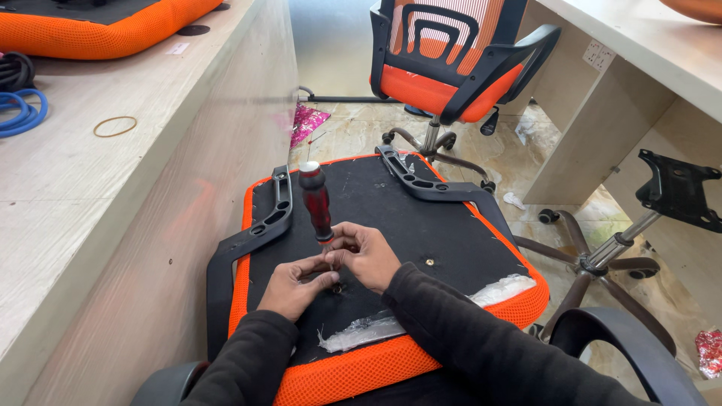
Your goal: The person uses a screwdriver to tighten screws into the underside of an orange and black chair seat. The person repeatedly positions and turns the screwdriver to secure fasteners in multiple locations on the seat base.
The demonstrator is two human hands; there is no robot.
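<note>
Head view: right hand (368, 256) grips screwdriver (316, 201), left hand (295, 284) pinches its tip mid-seat (444, 233).

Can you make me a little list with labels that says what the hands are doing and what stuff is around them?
Left hand: fingertips pinch the screwdriver tip at a screw hole
Right hand: grips low on the screwdriver shaft
Screwdriver: red handle, upright, slightly tilted
Seat cushion: upside down, black underside, orange mesh edge
Armrests: black, one on each side of the seat
Chair base: wheeled, at right
Office chair: orange, whole, behind
</note>
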